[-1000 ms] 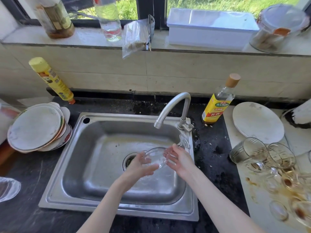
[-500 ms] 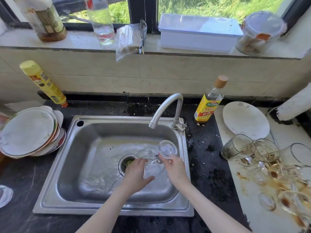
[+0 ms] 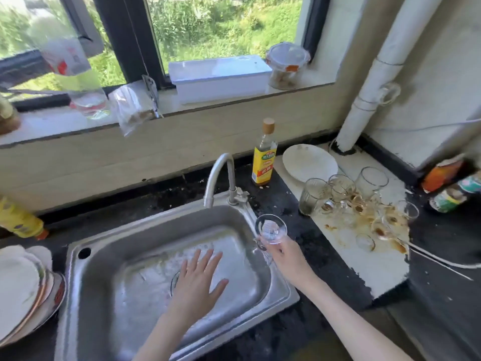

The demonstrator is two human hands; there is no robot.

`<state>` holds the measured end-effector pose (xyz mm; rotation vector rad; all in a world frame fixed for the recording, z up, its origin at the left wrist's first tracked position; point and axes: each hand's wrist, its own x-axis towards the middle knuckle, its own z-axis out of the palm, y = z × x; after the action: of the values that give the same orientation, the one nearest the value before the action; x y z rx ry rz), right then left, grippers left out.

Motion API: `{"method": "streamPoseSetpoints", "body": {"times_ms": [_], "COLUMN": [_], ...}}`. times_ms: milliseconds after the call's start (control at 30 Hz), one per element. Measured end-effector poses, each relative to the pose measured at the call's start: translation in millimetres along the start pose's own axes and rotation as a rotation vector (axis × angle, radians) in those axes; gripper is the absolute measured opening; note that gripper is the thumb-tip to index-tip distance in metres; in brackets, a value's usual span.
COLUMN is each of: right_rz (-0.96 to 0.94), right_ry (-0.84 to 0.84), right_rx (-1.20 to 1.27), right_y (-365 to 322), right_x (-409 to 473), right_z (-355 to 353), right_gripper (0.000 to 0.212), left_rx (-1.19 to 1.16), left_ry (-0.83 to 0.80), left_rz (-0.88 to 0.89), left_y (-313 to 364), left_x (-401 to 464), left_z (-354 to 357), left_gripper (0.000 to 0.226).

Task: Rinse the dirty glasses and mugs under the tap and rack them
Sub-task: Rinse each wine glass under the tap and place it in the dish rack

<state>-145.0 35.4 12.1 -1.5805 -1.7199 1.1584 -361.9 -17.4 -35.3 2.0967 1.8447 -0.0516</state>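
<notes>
Since half a second ago the right hand [image 3: 283, 256] has carried the small clear drinking glass [image 3: 270, 228] from under the curved steel tap [image 3: 217, 175] to the right rim of the stainless steel sink [image 3: 86, 295], gripping it with its mouth toward the camera. The left hand [image 3: 197, 280] has let go and now hovers flat, fingers spread, over the drain. The view has swung right. On the black speckled table [image 3: 325, 259] a white stained board [image 3: 369, 264] carries a cluster of dirty clear glasses [image 3: 348, 196] beside a white round plate [image 3: 309, 162]; a yellow-labelled bottle [image 3: 264, 155] stands behind the tap. Stacked plates [image 3: 23, 290] sit left of the sink, below a sunlit window [image 3: 223, 24].
</notes>
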Motion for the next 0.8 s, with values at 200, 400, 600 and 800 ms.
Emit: {"method": "streamPoseSetpoints", "body": {"times_ms": [200,400,600,800], "right_rz": [0.128,0.279,0.451,0.63], "right_ry": [0.313,0.585,0.865,1.149], "right_rx": [0.099,0.178,0.151,0.233], "right_y": [-4,7,46,83], "right_x": [-93,-213,-369,-533], "right_z": [-19,-42,-51,-48], "right_gripper": [0.017,0.024,0.024,0.042], "left_rx": [-0.003,0.062,0.037,0.061], "left_ry": [0.003,-0.033,-0.108,-0.183], "left_rz": [0.386,0.739,1.063,1.356], "left_y": [33,125,231,339], "left_x": [-12,-37,-108,-215], "left_z": [-24,-28,15,58], "left_gripper": [0.085,0.06,0.107,0.102]}}
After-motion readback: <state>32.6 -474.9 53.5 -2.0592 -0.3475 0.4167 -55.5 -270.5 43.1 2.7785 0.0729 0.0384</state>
